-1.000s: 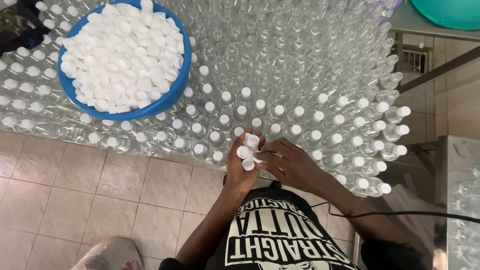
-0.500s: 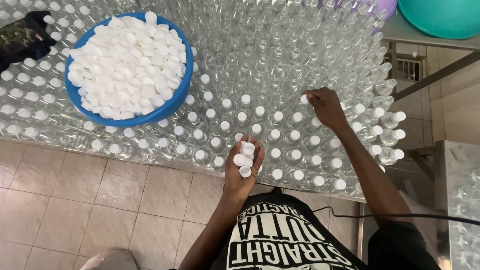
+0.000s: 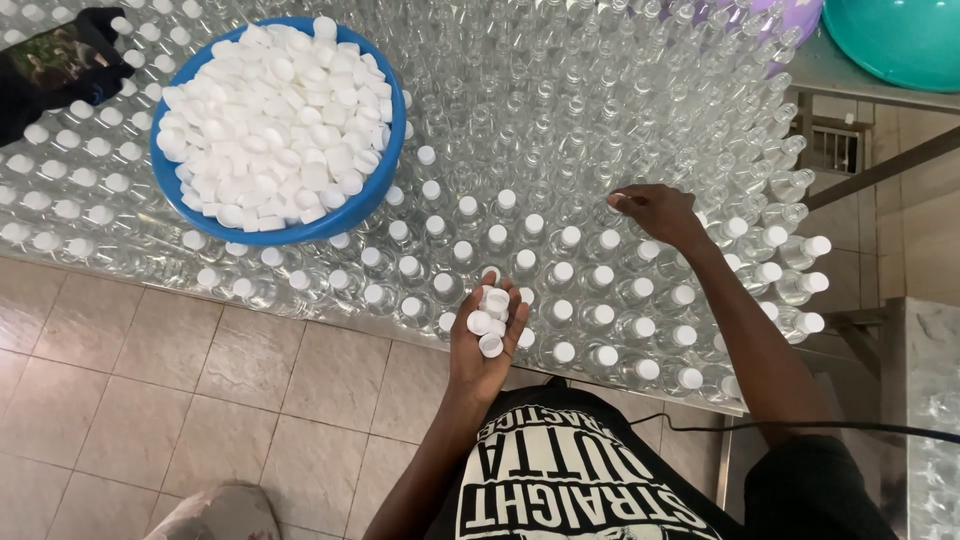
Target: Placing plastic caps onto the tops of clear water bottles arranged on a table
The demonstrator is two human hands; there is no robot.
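Here, left hand [image 3: 487, 340] palm up over the near edge of the table [image 3: 120, 262], cupped around a small heap of white caps [image 3: 490, 318]. Right hand [image 3: 655, 212] reaches farther out, fingers curled down onto the top of an uncapped bottle; whether a cap sits under the fingertips cannot be told. Clear bottles [image 3: 560, 130] stand packed upright across the table: near rows capped white, far rows open. Blue bowl [image 3: 372, 200] heaped with caps rests on the bottles to the left. Teal basin [image 3: 890, 40] at top right. Tiled floor [image 3: 150, 400] below.
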